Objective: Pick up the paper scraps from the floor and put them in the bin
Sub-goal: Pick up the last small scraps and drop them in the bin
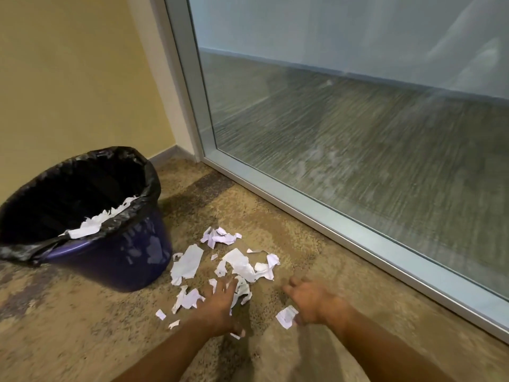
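Observation:
Several torn white paper scraps (239, 263) lie scattered on the speckled carpet to the right of the bin. The dark blue bin (110, 255) has a black liner and holds some white paper against its near rim. My left hand (220, 307) reaches flat over the scraps with spread fingers, touching a crumpled piece. My right hand (314, 301) hovers low over the carpet to the right, blurred, fingers loosely bent; a small scrap (286, 317) lies at its thumb, and I cannot tell whether the thumb touches it.
A glass partition with a metal frame (330, 221) runs along the right side of the scraps. A yellow wall (68, 78) stands behind the bin. The carpet (82, 326) stretches toward me on the left.

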